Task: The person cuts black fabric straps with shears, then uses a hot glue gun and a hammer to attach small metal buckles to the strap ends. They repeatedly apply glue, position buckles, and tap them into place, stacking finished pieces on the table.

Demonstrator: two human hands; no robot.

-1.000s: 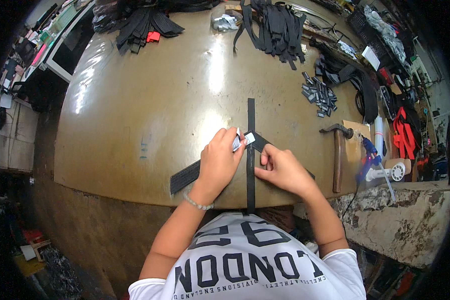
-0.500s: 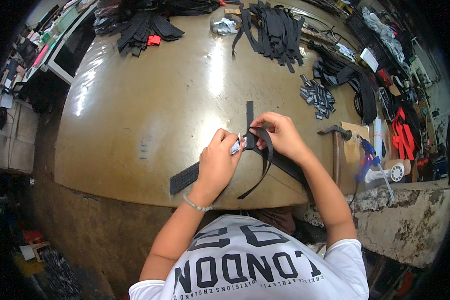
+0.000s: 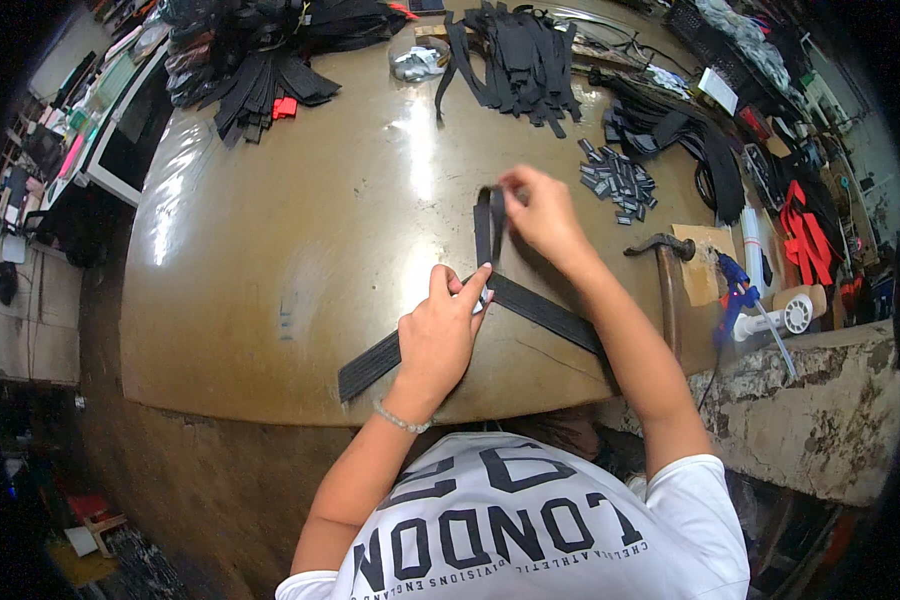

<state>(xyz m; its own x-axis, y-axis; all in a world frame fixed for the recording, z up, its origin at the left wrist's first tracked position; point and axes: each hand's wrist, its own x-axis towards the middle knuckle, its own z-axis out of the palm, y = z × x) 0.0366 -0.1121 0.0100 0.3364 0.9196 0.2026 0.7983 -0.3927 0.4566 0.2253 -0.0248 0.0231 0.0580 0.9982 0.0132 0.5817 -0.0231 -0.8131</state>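
Black looped strap (image 3: 483, 236), one, pinched by right hand (image 3: 545, 213), left hand (image 3: 437, 330) gripping its base, one hammer (image 3: 667, 310)

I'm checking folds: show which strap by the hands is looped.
The narrow strap at the right hand, curving into a loop; wider straps beside the left hand lie flat.

Bench (image 3: 270, 230): broad open stretch left of the left hand (image 3: 442, 325), reaching up to fanned black straps (image 3: 260, 95). Looped black strip (image 3: 498, 225) blocks direct passage between the hands. Right side tighter: heap of small grey-and-black pieces (image 3: 618, 180) beyond the right hand (image 3: 540, 212); hammer (image 3: 667, 285) near the forearm, glue gun (image 3: 736, 285) farther right.
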